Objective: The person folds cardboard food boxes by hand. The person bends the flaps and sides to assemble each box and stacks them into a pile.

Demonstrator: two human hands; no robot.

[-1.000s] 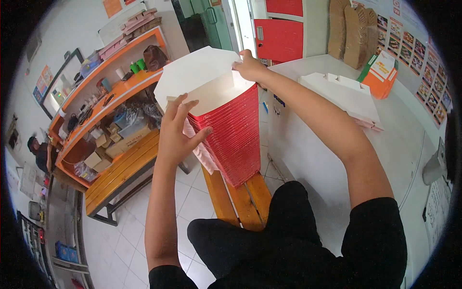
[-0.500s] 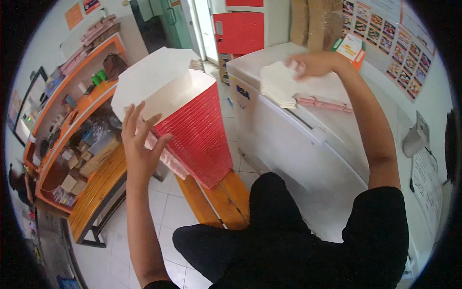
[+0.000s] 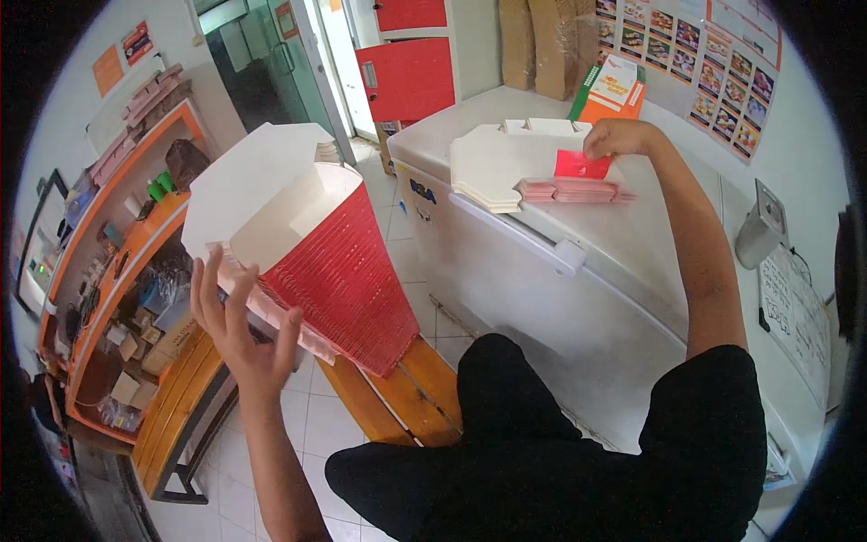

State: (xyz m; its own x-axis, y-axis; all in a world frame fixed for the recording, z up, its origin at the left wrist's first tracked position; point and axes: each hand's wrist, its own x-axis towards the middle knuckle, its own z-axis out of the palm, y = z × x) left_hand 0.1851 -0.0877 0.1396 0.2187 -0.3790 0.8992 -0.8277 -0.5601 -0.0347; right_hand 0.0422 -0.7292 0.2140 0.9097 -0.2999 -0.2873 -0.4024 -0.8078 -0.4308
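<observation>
A tall stack of nested red paper food boxes [image 3: 352, 280], white inside, leans on the wooden bench before me. Large white flaps [image 3: 244, 181] fan out from its open top on the left. My left hand [image 3: 239, 316] is beside the stack's left side, fingers spread and holding nothing. On the white chest freezer to the right lies a pile of flat box blanks [image 3: 488, 167], white with pink edges. My right hand [image 3: 620, 140] pinches a red piece of card [image 3: 581, 164], apparently part of a box blank, at the pile's right end.
The chest freezer [image 3: 542, 298] stands close on my right. A green, white and orange carton [image 3: 614, 88] rests at its back, near brown cardboard [image 3: 542, 45]. Orange shelves [image 3: 126, 244] with clutter and another wooden bench [image 3: 181, 397] are at left.
My right hand has gone from a blurred reach over the pile to pinching the red card, which now shows. The view has shifted slightly; my left hand remains spread beside the stack.
</observation>
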